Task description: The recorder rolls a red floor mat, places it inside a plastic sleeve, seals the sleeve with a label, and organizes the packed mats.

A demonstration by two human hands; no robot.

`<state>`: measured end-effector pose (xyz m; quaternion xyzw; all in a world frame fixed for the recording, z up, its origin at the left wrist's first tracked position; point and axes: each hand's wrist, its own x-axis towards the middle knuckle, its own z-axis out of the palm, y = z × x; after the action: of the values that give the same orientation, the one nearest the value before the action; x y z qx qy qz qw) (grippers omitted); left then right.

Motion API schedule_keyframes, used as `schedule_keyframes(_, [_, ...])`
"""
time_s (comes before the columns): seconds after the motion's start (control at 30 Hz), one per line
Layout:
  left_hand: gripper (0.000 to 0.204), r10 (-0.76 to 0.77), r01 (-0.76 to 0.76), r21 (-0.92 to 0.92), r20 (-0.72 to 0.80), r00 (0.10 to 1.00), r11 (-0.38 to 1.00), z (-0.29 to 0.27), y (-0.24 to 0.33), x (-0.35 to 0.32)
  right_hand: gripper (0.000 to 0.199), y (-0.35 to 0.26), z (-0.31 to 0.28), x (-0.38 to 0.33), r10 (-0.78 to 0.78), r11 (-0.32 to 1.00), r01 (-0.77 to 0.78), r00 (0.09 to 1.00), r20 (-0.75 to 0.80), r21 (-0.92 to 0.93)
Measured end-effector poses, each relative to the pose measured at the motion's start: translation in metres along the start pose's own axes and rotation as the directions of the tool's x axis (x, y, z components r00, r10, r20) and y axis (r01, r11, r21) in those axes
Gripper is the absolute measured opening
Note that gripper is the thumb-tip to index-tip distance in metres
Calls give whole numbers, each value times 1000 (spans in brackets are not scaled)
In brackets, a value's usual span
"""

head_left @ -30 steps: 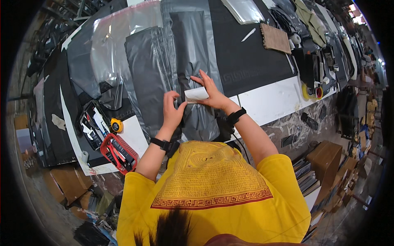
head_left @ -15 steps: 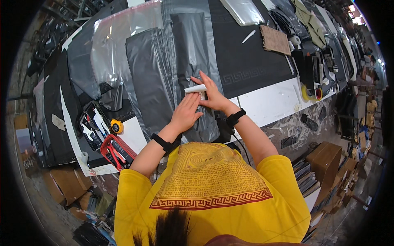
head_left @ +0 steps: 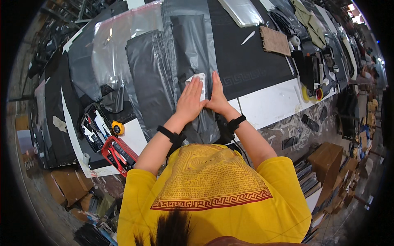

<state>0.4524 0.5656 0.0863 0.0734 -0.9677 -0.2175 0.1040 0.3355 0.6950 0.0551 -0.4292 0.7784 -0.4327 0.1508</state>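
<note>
Left of the grey bag, a red tool case and a yellow tape measure are crowding the table edge; bare white tabletop is lying open to its right. A white label is sitting on the bag, under both hands. The left hand and right hand are pressing flat, fingers straight, side by side and touching.

Left of the hands lie a yellow tape measure and a red tool tray — a brown mat sits far right.
</note>
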Motion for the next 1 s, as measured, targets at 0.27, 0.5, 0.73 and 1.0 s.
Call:
schedule_keyframes(0.27, [65, 200, -201, 5, 90, 976, 980, 3, -47, 58, 127, 12, 10, -24, 146, 989, -147, 988, -52, -22])
schedule_keyframes(0.5, [66, 176, -175, 184, 8, 984, 967, 0, -71, 81, 126, 4, 20, -35, 240, 971, -240, 969, -56, 2])
schedule_keyframes(0.73, [72, 282, -270, -98, 140, 949, 958, -4, -23, 39, 110, 6, -10, -50, 224, 886, -233, 972, 70, 400])
schedule_keyframes(1.0, [62, 356, -307, -219, 239, 903, 926, 6, 15, -43, 54, -47, -25, 35, -335, 882, 413, 888, 314, -226])
